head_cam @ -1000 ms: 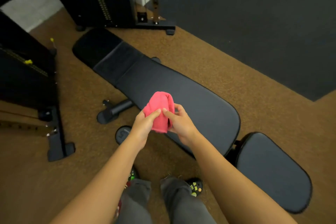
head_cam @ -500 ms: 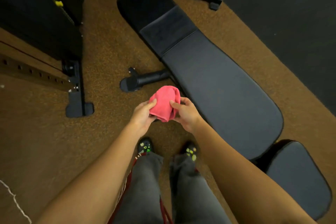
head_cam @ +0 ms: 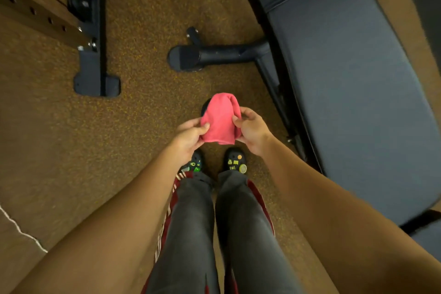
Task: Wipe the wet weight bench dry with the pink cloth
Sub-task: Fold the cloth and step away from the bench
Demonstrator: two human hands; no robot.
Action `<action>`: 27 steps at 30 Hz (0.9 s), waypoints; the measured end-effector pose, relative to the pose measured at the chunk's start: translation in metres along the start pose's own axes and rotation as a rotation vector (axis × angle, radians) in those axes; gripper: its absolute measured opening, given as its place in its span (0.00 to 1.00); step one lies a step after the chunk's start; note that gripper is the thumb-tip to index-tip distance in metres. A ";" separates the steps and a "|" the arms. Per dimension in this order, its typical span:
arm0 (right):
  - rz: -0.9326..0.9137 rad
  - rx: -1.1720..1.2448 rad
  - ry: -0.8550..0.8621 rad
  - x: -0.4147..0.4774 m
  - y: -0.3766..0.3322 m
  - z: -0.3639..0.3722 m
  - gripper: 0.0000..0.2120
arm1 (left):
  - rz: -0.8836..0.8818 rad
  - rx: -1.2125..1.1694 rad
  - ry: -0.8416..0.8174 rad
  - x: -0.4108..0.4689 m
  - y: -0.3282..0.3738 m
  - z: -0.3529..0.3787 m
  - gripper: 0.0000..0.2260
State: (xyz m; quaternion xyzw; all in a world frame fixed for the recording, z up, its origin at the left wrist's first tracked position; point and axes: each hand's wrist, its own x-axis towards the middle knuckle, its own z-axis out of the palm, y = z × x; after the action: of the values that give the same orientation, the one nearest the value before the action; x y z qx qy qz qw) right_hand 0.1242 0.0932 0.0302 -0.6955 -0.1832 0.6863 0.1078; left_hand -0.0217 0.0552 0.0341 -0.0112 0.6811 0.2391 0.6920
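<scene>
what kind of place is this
Most likely a gym: a black padded weight bench stands on speckled brown rubber flooring, beside a black steel machine base.

Both your bare forearms reach in from the near left and near right corners and converge toward the middle, wrists roughly level with each other. Your left hand [head_cam: 189, 137] pinches the left edge of the pink cloth [head_cam: 220, 119], thumb pressed on its near face and fingers curled behind. Your right hand [head_cam: 254, 132] faces it just beside, thumb on the cloth's right edge and fingers curled round the far side.
</scene>
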 end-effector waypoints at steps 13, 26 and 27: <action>-0.157 -0.155 0.148 0.137 0.068 0.012 0.12 | 0.134 0.206 0.083 0.134 -0.042 0.000 0.16; -0.321 -0.363 0.395 0.148 0.078 0.012 0.18 | 0.230 0.415 0.201 0.155 -0.052 0.003 0.15; -0.333 -0.405 0.407 0.142 0.075 0.009 0.19 | 0.217 0.441 0.217 0.152 -0.050 0.002 0.17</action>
State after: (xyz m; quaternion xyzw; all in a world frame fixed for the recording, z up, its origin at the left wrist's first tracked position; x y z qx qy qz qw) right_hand 0.1216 0.0816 -0.1305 -0.7863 -0.4017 0.4557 0.1127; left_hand -0.0091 0.0595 -0.1252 0.1870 0.7842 0.1551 0.5709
